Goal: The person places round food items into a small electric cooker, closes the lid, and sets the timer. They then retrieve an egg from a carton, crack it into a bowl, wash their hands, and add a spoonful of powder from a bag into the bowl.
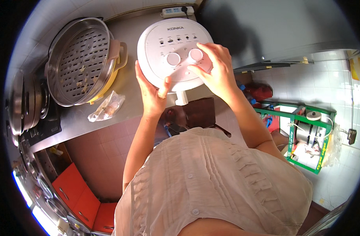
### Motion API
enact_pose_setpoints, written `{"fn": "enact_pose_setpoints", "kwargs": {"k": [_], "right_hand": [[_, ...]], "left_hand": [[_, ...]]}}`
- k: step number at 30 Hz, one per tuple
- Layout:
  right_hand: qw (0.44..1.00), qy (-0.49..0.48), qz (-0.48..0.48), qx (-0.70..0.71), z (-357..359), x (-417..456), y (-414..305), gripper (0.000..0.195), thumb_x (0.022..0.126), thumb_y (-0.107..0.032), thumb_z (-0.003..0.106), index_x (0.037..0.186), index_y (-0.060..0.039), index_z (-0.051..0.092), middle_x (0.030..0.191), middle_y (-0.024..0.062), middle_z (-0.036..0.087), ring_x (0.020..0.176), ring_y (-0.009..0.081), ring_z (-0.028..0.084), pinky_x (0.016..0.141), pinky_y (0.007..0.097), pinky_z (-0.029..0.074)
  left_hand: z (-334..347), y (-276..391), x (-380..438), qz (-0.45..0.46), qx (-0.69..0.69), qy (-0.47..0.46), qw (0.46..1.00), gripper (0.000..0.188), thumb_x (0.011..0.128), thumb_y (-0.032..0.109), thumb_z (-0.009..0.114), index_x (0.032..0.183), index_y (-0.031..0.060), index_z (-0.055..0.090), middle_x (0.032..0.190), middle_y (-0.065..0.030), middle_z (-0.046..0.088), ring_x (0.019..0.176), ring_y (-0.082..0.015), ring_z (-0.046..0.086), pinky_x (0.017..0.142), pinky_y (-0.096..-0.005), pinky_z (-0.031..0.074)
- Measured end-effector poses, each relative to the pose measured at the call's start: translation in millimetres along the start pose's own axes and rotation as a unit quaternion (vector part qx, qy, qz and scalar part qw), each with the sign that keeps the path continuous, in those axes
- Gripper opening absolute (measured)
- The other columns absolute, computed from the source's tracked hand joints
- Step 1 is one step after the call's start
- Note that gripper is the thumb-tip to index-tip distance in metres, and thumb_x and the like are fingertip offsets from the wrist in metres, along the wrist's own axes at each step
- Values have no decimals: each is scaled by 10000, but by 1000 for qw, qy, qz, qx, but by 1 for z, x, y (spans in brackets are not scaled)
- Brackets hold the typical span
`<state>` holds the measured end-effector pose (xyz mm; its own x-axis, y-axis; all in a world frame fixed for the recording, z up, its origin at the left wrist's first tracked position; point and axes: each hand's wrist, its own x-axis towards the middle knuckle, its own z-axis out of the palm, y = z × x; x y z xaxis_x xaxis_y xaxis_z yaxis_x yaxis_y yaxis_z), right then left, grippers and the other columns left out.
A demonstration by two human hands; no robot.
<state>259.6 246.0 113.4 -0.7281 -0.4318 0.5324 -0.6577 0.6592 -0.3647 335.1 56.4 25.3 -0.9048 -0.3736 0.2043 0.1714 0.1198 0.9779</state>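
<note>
A white Konka air fryer (159,73) stands on the metal counter, its top panel facing me with a row of small icons. My left hand (153,94) cups its left side, fingers along the body and thumb up at the near edge. Around the right knob (195,55) my right hand (216,67) is spread, with the index finger beyond it and the thumb on the near side. Small gaps seem to show between those fingertips and the knob. The left knob (173,60) is untouched. A white handle (181,98) juts from the fryer toward me.
Left on the counter (130,103) sits a yellow electric pot (107,84) with a perforated steamer tray (84,62) holding food bits. Nearby lies a clear plastic bag (107,107). A power strip (177,11) is behind the fryer. A green-framed rack (295,109) stands at right.
</note>
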Motion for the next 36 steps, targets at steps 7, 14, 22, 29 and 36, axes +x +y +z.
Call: {"fn": "enact_pose_setpoints", "kwargs": {"k": [7, 14, 22, 29, 36], "right_hand": [[999, -17, 33, 7, -1, -4, 3, 552, 739, -219, 836, 1233, -82, 630, 1178, 101, 609, 1137, 317, 526, 993, 433, 419], [997, 40, 49, 50, 12, -13, 8, 550, 738, -243, 840, 1218, -94, 617, 1177, 107, 588, 1126, 327, 512, 988, 444, 412], [986, 137, 78, 57, 29, -16, -1, 566, 667, -200, 880, 1139, -80, 592, 1131, 112, 572, 1050, 334, 517, 932, 444, 433], [975, 186, 104, 60, 41, -17, -3, 528, 641, -164, 889, 1064, -69, 586, 1108, 115, 576, 1043, 335, 525, 917, 445, 428], [978, 168, 107, 68, 39, -19, -2, 497, 663, -156, 875, 1066, -77, 596, 1121, 110, 571, 1052, 337, 521, 925, 461, 416]], "left_hand": [[-3, 5, 6, -10, -11, -33, 999, 1073, 877, 489, 695, 1531, -38, 28, 1505, -265, 272, 1383, -340, 334, 1143, -447, 275], [-6, -2, 5, -8, -4, -45, 999, 1037, 906, 483, 660, 1535, -22, 9, 1518, -246, 265, 1388, -320, 332, 1147, -433, 269], [-8, 2, 5, -2, 38, -69, 997, 927, 974, 473, 558, 1545, 20, -13, 1522, -216, 265, 1385, -298, 329, 1144, -424, 271], [-11, 3, 5, -3, 54, -86, 995, 902, 990, 458, 533, 1544, 18, -28, 1541, -220, 232, 1406, -299, 294, 1157, -423, 241], [-11, -3, 6, -9, 52, -73, 996, 1029, 923, 561, 597, 1545, 31, -28, 1529, -243, 245, 1396, -331, 324, 1141, -446, 275]]}}
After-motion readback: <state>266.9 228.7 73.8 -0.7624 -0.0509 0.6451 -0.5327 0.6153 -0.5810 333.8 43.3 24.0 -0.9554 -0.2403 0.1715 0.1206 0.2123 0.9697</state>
